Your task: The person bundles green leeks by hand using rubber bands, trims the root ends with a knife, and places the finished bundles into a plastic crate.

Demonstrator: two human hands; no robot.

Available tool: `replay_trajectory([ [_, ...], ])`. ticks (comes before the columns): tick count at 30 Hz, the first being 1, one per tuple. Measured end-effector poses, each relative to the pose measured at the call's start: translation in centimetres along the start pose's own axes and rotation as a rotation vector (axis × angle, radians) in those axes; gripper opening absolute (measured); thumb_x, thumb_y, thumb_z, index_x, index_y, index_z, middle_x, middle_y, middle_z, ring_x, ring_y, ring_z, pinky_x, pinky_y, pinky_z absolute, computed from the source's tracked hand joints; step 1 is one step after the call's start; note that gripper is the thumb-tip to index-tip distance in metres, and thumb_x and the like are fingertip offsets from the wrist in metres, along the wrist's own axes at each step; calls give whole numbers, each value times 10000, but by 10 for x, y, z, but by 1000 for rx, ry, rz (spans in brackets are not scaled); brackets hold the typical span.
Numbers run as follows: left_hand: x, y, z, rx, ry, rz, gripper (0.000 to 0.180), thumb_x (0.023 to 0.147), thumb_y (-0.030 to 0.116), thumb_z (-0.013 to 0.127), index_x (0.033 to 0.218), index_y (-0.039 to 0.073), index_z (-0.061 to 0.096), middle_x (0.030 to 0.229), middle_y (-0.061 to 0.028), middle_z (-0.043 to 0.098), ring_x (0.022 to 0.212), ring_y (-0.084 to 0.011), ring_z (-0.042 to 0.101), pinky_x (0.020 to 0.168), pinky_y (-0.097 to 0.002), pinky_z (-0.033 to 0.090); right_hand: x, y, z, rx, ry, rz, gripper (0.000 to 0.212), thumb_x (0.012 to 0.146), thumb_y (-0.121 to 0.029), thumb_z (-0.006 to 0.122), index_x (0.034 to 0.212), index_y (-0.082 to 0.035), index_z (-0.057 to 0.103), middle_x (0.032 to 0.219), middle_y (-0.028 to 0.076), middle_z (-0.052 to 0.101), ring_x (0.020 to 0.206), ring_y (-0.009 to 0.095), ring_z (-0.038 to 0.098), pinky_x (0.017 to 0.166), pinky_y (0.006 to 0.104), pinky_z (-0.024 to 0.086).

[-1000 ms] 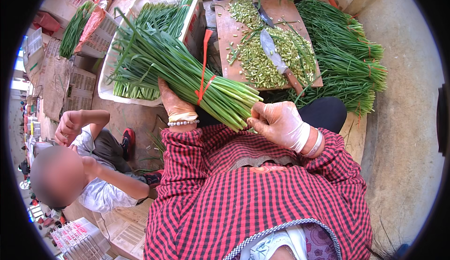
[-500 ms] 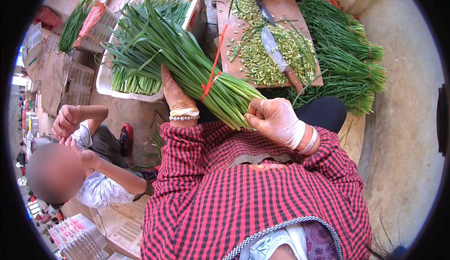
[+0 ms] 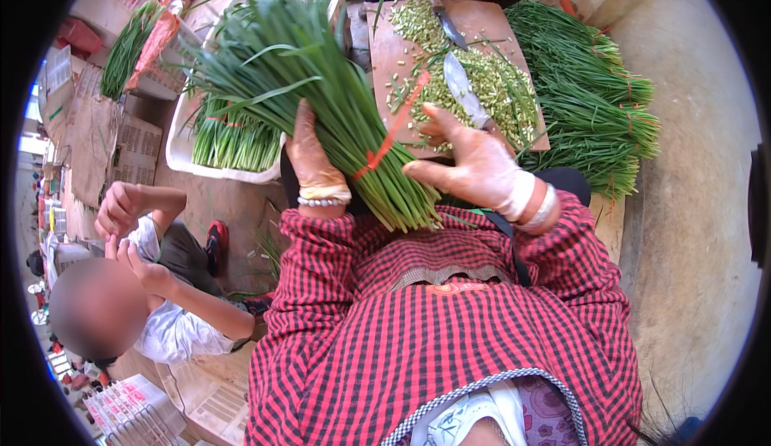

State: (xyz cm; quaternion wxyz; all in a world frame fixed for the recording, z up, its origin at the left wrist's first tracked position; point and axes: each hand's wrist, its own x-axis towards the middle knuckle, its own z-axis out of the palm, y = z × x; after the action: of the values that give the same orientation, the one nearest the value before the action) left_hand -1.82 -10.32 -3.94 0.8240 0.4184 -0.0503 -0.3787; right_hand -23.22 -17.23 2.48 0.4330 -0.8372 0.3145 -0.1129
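On the near side of the cutting board [image 3: 384, 56], I see through the head camera a wide red-and-black checked garment [image 3: 450, 341], worn by the person whose hands I follow. Well to the board's left, another person [image 3: 181, 329] in a white top has both forearms raised.

Just left of the board slants the green bundle [image 3: 341, 100]: its long leaves fan up and away leftward, and its pale cut ends point down toward the garment. Behind those leaves, farther left of the board, I make out a white crate [image 3: 233, 175] holding more tied greens [image 3: 233, 131]. Along the board's right side lies a pile of tied stalks [image 3: 594, 76], pale ends pointing away from the board.

Near the board's lower left, the left hand [image 3: 316, 157], in a thin see-through glove, has hold of the bundle. Its thumb lies up along the stalks; its fingers are hidden beneath, so I cannot tell how tightly they press. Just off the board's near edge, the right hand [image 3: 482, 169], gloved likewise, has thumb and forefinger spread wide, gripping nothing I can make out.

On the board lie two knives [image 3: 459, 80], the nearer one across chopped green pieces [image 3: 506, 84]. Left of the board, a thin red band [image 3: 376, 157] circles the bundle, its loose end rising boardward, and a beaded bracelet [image 3: 324, 202] rings the left wrist.
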Motion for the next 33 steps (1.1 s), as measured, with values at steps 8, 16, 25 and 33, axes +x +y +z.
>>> replay_trajectory([
  [8, -42, -15, 65, 26, -190, -20, 415, 934, 182, 651, 1302, 24, 543, 1169, -93, 653, 1000, -227, 661, 869, -344, 557, 91, 12, -13, 634, 525, -120, 557, 807, -171, 768, 1274, 8, 522, 1191, 135, 644, 1053, 252, 622, 958, 362, 478],
  [16, -38, -18, 48, -238, -89, -421, 378, 945, 275, 580, 1240, 38, 598, 1123, -114, 691, 959, -283, 686, 872, -423, 570, 35, 83, -28, 1093, 668, 162, 351, 863, -104, 722, 1173, -38, 571, 989, 60, 666, 835, 184, 689, 691, 324, 607],
  [25, -38, -18, 42, -223, -114, -420, 380, 945, 273, 577, 1245, 40, 597, 1137, -114, 686, 971, -287, 680, 883, -428, 562, 12, 67, -32, 1277, 772, 233, 294, 917, -258, 705, 1137, -93, 602, 922, 32, 679, 711, 159, 669, 525, 277, 535],
  [33, -37, -19, 45, -162, -120, -312, 379, 972, 271, 560, 1265, 34, 595, 1179, -115, 674, 1016, -282, 667, 904, -417, 549, -1, 92, -34, 1372, 661, 203, 388, 897, -327, 736, 1181, -91, 619, 1082, 21, 659, 943, 150, 654, 768, 320, 556],
])
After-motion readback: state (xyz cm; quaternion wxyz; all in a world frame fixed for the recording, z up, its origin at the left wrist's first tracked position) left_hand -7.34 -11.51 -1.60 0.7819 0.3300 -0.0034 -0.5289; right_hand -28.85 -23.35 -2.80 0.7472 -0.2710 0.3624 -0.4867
